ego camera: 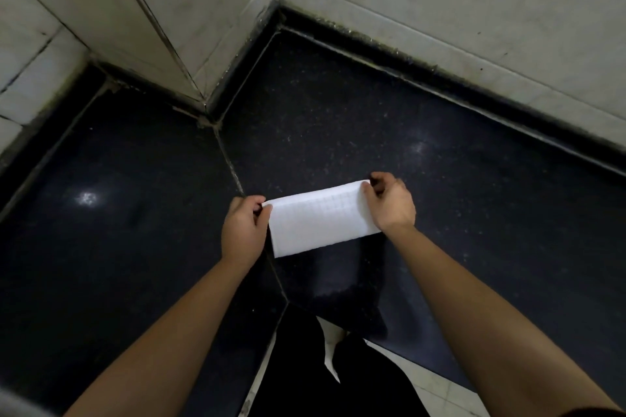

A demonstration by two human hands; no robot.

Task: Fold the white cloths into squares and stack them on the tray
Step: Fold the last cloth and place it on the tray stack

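Here, white cloth (321, 218): a folded oblong strip, long side running left to right and tilted up toward the right, over the middle of the dark desk (135, 240).
Cloth edges: top and bottom edges straight; its left lower corner sits over the desk seam (230, 162).
Left hand (242, 230): at the cloth's left end, thumb and curled fingers pinching the upper left corner.
Right hand (389, 203): at the right end, fingers curled and pinching the upper right corner; its wrist covers the cloth's lower right corner.
Room on the desk: bare dark stone spreads wide to the left, right and beyond the cloth.
Far edges: white tiled walls (440, 10) close the desk at the back, and a tiled corner juts in at upper left.
Near edge: the desk's front rim forms an inward angle just below the cloth, with dark trousers (321, 382) and pale floor (426, 393) under it.
Hard to tell: whether the cloth rests on the desk or hangs just above it; a dim patch lies below its lower edge.
Cut off: both forearms leave the picture at the bottom.
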